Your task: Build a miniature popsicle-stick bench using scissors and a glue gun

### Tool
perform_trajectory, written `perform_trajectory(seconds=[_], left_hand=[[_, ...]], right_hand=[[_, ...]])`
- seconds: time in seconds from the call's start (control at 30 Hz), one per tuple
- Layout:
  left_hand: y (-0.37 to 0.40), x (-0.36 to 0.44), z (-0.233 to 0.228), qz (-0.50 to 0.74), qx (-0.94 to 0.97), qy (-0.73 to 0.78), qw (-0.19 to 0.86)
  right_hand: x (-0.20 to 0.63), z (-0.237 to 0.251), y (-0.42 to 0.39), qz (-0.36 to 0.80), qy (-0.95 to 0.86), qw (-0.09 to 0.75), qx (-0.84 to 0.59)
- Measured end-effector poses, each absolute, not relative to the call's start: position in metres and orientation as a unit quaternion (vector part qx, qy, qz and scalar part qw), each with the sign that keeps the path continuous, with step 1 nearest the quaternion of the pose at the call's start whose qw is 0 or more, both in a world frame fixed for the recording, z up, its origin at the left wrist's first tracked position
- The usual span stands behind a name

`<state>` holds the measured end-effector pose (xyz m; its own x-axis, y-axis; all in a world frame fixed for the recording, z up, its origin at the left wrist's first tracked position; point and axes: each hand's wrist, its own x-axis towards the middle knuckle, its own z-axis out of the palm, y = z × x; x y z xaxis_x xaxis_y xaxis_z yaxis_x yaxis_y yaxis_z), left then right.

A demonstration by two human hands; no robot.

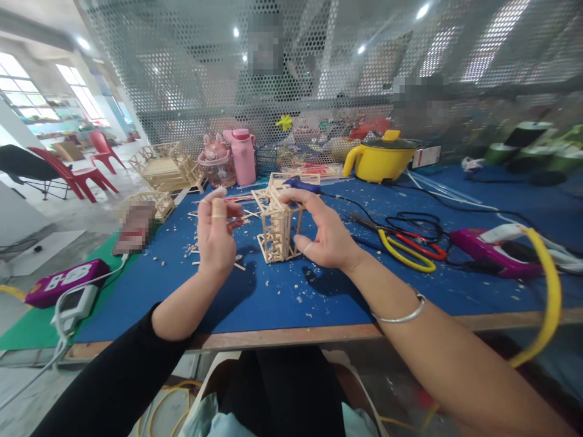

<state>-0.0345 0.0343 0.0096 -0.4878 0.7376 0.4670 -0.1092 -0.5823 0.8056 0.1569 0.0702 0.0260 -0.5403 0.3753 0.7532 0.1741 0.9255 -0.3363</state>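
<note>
A small open frame of thin wooden sticks (274, 233) stands upright on the blue table mat (273, 303). My right hand (328, 233) grips its right side, index finger over the top and thumb lower down. Just left of the frame and apart from it, my left hand (215, 233) is raised with thumb and index tip together and the other fingers curled. Whatever may be in that pinch is too small to make out. A blue-handled tool (301, 185) with a black cord lies behind the frame, partly hidden by it and my right hand.
Scissors (405, 246) and a purple power strip (496, 252) lie at right among cords. A yellow pot (385, 161), a pink jug (243, 158) and a larger stick model (166, 167) line the back. A phone (134, 227) stands left. Wood scraps dot the mat.
</note>
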Motion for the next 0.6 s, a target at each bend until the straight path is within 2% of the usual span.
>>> perform_trajectory(seconds=[0.13,0.23,0.37,0.6], left_hand=[[0.045,-0.062,0.021,0.841,0.334,0.383,0.183],[0.047,-0.072,0.022,0.795,0.408,0.426,0.142],[0.044,-0.064,0.014,0.68,0.533,0.476,0.163],[0.047,-0.06,0.004,0.661,0.559,0.474,0.161]], right_hand=[[0.157,0.027,0.069,0.109,-0.873,0.446,-0.162],[0.158,0.028,0.068,0.107,-0.866,0.462,-0.157],[0.162,0.026,0.074,0.104,-0.809,0.544,-0.2],[0.175,0.019,0.111,0.094,-0.666,0.643,-0.367]])
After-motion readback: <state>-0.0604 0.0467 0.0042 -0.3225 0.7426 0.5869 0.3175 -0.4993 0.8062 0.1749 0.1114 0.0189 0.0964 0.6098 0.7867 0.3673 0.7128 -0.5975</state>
